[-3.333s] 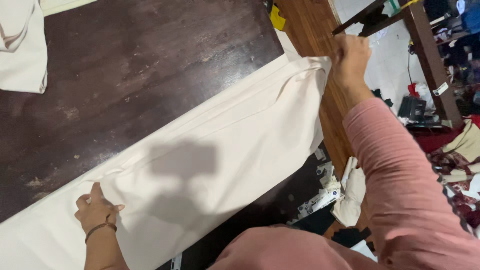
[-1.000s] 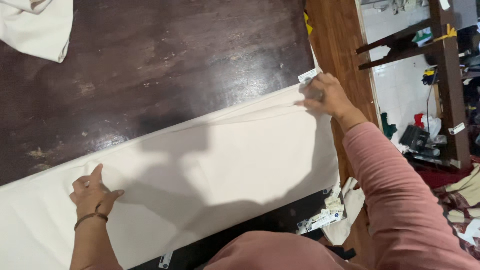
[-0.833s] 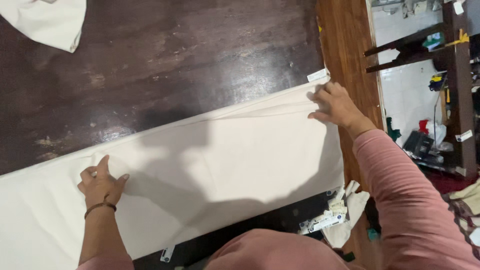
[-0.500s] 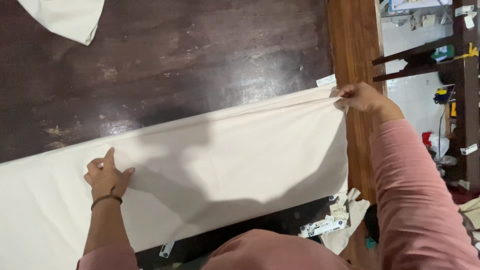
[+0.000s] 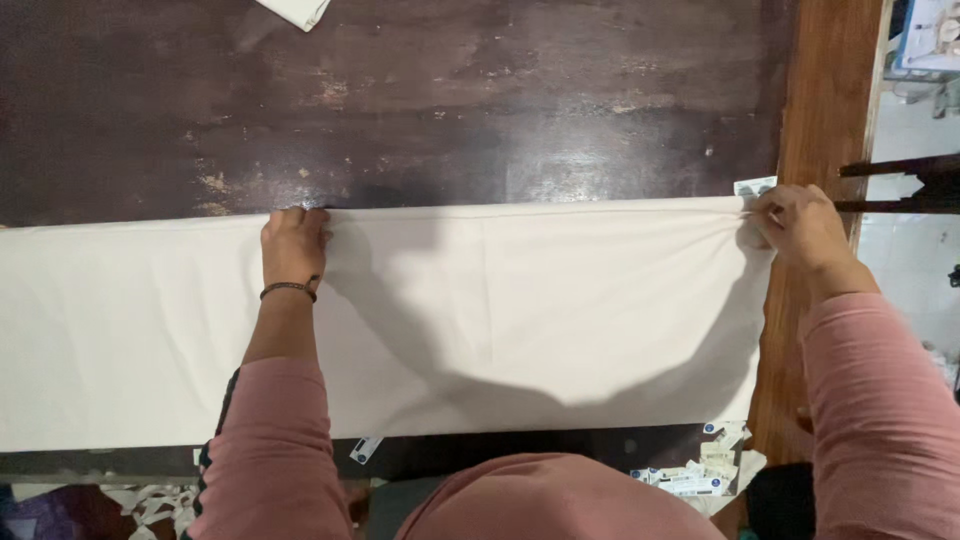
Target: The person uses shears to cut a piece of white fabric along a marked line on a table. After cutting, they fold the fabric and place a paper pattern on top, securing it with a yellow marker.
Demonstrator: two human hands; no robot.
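Both hands, left hand [image 5: 293, 243], right hand [image 5: 797, 225], pinching 1 cream cloth [image 5: 540, 320], dark table [image 5: 480, 110]

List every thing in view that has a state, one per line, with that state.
cream cloth: spread flat along the table, slightly gathered at its right corner
left hand: fingers on the cloth's far edge
right hand: gripping the cloth's far right corner
dark wooden table: worn, scuffed, partly covered
white cloth piece: lying loose at the far edge
small paper tags: scattered at the near edge

The cream cloth [image 5: 520, 310] runs off the left edge, and a white piece [image 5: 295, 10] is cut by the top.
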